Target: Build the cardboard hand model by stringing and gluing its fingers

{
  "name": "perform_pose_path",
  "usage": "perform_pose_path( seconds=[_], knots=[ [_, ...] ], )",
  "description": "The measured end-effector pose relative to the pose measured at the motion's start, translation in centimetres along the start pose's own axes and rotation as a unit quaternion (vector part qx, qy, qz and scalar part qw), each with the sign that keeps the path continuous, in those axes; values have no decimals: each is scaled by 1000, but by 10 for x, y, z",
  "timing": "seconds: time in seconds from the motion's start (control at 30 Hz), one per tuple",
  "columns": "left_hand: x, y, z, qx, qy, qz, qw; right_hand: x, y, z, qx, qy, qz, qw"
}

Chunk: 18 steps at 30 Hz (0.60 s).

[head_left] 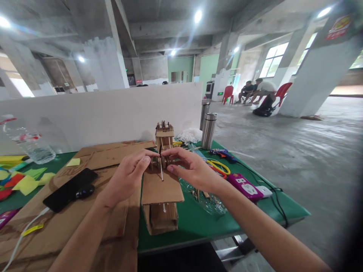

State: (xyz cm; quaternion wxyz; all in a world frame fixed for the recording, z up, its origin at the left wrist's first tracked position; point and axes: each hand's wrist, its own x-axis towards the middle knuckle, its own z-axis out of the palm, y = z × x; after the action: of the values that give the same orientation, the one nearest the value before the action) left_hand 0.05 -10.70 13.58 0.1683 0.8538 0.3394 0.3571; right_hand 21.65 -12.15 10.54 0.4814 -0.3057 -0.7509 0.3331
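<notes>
A small cardboard model [163, 189] with a tall tower part at its far end stands on the green table [198, 223]. A thin pale stick [161, 172] rises from the model's flat top. My left hand [129, 175] and my right hand [190, 168] meet over it, with the fingertips of both pinching the upper end of the stick. The base of the stick is partly hidden by my fingers.
Flat cardboard sheets [104, 155] and a black phone [70, 189] lie to the left. Coloured paper scraps [25, 181] and a water bottle [31, 147] sit at the far left. A steel flask [209, 130], scissors [218, 166], a glue gun [222, 153] and a pink box [245, 186] lie right. People sit far back.
</notes>
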Motion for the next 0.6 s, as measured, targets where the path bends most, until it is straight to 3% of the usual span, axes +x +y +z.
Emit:
perform_pose_path(
  seconds=[0.33,0.6],
  knots=[
    [-3,-6,6,20,-2,4,1000,-1,3,0,0,6,-16,1000],
    [-2,-3,1,13,-18,2,1000,0,1,2,-2,-1,17,1000]
  ],
)
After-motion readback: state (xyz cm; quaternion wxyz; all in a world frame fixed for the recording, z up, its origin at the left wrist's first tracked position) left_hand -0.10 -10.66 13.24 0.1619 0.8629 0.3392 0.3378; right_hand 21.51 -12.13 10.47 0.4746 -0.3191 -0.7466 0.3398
